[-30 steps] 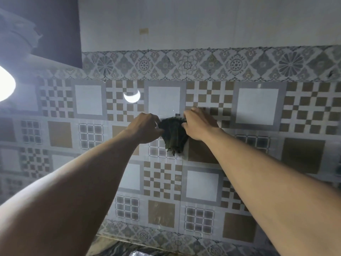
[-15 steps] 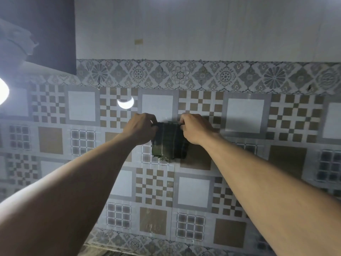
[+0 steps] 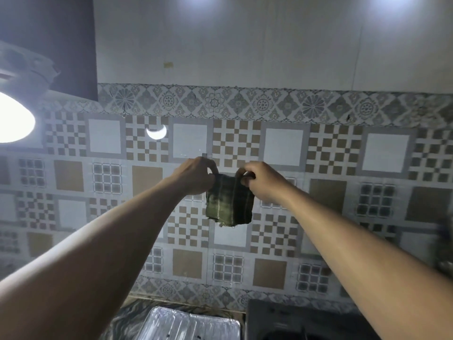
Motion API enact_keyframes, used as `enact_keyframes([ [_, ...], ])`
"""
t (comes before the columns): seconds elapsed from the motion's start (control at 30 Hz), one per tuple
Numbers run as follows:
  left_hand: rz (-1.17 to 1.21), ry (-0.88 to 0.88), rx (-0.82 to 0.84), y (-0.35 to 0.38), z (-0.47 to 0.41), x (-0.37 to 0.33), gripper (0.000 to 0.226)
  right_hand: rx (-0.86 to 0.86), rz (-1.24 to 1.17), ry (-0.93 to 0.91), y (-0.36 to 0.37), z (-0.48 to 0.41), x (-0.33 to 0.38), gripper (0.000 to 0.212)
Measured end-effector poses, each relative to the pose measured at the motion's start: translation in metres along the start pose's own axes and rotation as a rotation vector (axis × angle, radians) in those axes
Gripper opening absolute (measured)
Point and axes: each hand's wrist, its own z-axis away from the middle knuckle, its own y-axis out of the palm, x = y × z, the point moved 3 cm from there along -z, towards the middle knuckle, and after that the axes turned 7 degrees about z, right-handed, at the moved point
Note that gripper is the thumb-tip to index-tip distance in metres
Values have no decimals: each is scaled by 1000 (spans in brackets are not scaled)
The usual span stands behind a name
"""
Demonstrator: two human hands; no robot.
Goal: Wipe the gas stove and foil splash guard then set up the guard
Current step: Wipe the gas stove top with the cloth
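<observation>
Cloth unfolded, left hand, right hand pinching

Fig. 1. I see a cloth, dark green crossed by pale stripes. Wall tiles: white, tan and grey squares alternating with checkerboards, edged above and below by grey floral bands. Upper wall: plain pale grey. Foil guard: ribbed silver. Stove: dark grey.
</observation>
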Motion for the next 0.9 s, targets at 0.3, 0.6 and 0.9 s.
enact_keyframes([
  [0.3,608,-261,248,40,62,-99,37,-49,-97,19,-45,90,-13,13],
  [0.6,788,-308,292,73,102,-151,35,50,-291,155,-62,164,-54,27],
  [0.9,719,-363,329,114,101,-137,27,111,-639,446,-15,199,-104,22],
])
